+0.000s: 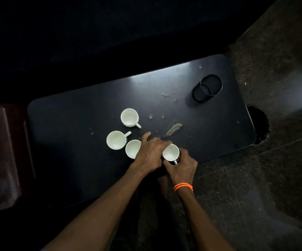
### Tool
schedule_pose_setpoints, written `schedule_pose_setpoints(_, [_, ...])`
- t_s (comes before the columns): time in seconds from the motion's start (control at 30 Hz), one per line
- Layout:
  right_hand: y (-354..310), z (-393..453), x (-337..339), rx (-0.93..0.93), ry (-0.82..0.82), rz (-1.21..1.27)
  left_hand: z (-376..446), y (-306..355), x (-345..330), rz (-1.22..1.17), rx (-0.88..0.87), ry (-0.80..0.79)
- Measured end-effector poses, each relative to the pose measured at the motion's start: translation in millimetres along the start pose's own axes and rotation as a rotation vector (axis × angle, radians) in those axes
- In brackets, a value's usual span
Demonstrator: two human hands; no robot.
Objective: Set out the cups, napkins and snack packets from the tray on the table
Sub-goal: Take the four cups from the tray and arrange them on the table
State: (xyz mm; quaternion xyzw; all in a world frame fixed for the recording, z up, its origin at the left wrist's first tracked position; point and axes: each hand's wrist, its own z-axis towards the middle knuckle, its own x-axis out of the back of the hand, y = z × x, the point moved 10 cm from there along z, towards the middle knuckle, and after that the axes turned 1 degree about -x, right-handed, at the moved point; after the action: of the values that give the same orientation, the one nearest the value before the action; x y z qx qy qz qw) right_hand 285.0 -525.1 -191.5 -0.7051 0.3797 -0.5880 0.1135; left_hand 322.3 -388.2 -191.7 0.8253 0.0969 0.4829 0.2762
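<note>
Four white cups are seen on the dark table (74,124), all upright and empty. The nearest cup (171,152) is gripped by the right hand (182,168) — fingers closed around its lower wall and handle. The left hand (149,154) lies flat, fingers extended over the rim, partly covering a second cup (132,148). Two further cups (115,140) (130,117) stand apart — untouched. A black mesh holder (207,87) stands at the far right.

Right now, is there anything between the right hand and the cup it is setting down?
Nothing visible. The right hand already grips the cup from the near side, and the left hand lies over its left rim, partly covering the neighbouring cup.
</note>
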Motion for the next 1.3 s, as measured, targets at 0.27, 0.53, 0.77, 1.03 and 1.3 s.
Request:
schedule_pose_setpoints(0.27, [1.7,1.6,0.0,0.001,-0.003,-0.132,-6.7,-6.2,9.3,-0.069,0.029,0.052])
schedule_pose_setpoints(0.53, [-56.8,-32.4,6.1,0.32,0.123,-0.108,-122.5,-59.8,48.8,-0.432,0.549,0.864])
schedule_pose_setpoints(0.77, [-91.9,-35.4,-64.5,0.182,-0.234,0.173,-143.4,-96.9,-14.4,-0.95,0.978,0.736])
schedule_pose_setpoints(1.03, [-80.9,-26.6,-79.2,-0.045,-0.234,0.253,-132.0,-104.3,-12.2,-1.067,0.882,0.612])
schedule_pose_setpoints(1.3, [-64.0,-63.6,-73.3,-0.176,-0.152,0.329,-165.3,-100.9,-24.6,-1.053,0.958,0.627])
